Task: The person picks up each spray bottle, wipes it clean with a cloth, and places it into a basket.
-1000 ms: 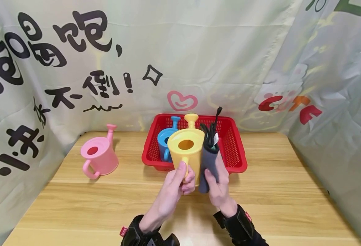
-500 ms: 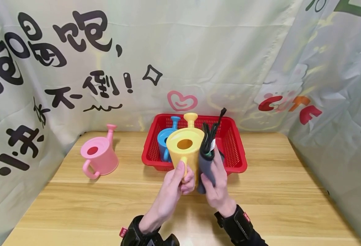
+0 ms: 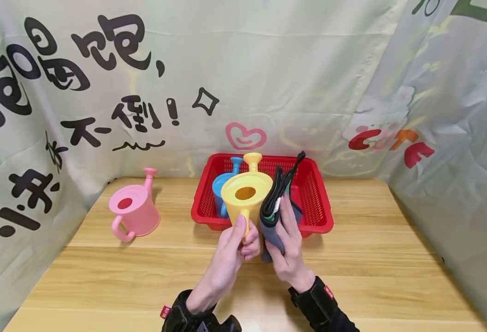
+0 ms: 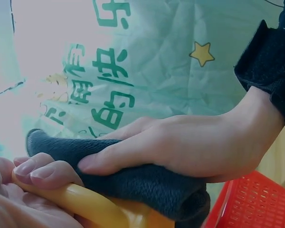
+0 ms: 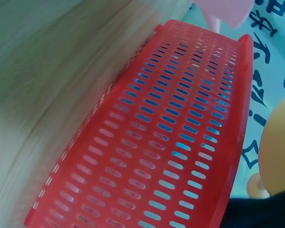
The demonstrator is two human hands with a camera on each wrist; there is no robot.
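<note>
My left hand (image 3: 231,253) grips the handle of a yellow watering can (image 3: 247,188), which is held up in front of the red basket with its spout pointing away. My right hand (image 3: 287,246) holds a folded dark grey-blue cloth (image 3: 273,237) with black edging against the can's right side. In the left wrist view, the right thumb (image 4: 114,159) lies along the cloth (image 4: 147,187), beside the can's yellow handle (image 4: 80,199). Part of the can's right side is hidden behind the cloth. The right wrist view catches only the edge of the yellow can (image 5: 279,147).
Behind the hands stands a red perforated basket (image 3: 324,216) with a blue watering can (image 3: 220,196) inside. A pink watering can (image 3: 137,212) stands on the wooden table (image 3: 144,272) to the left. A printed fabric backdrop (image 3: 268,69) borders the table.
The yellow can has shifted slightly left and tilted. My right hand has moved left with the cloth along the can's side, its fingers straighter. The basket and pink can stay put.
</note>
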